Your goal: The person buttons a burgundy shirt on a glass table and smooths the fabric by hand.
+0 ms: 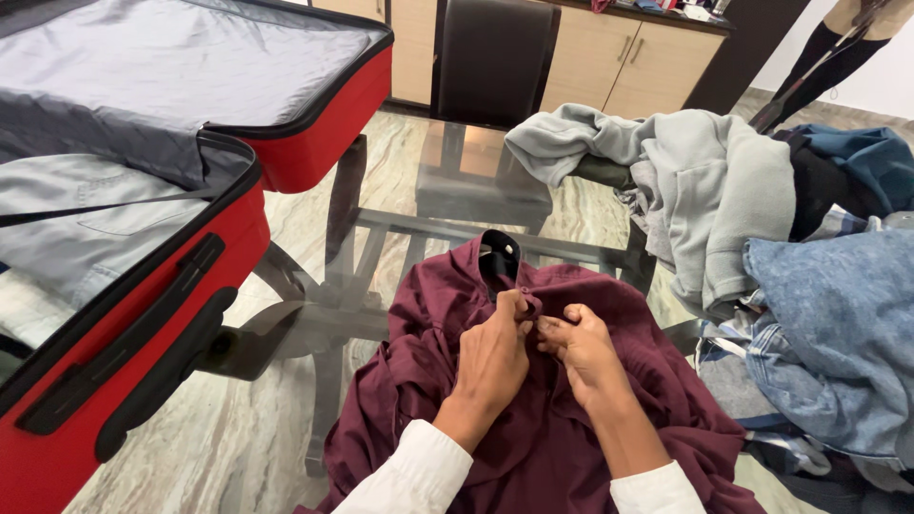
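We count one open red suitcase (143, 314), one maroon shirt (533, 438), two hands, our left hand (493, 357) and right hand (583, 354), one grey sweatshirt (705, 190), one dark chair (495, 62) and one glass table (381, 247).

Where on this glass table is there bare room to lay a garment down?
Bare glass table lies between the open red suitcase, the maroon shirt and the far chair. The right side is crowded by the piled clothes.

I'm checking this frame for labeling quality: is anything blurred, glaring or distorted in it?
Head view: even, soft light; both hands and the maroon shirt are sharp. The glass table shows faint reflections and the floor through it, with no harsh glare. The red suitcase bows slightly at the wide-angle edge.
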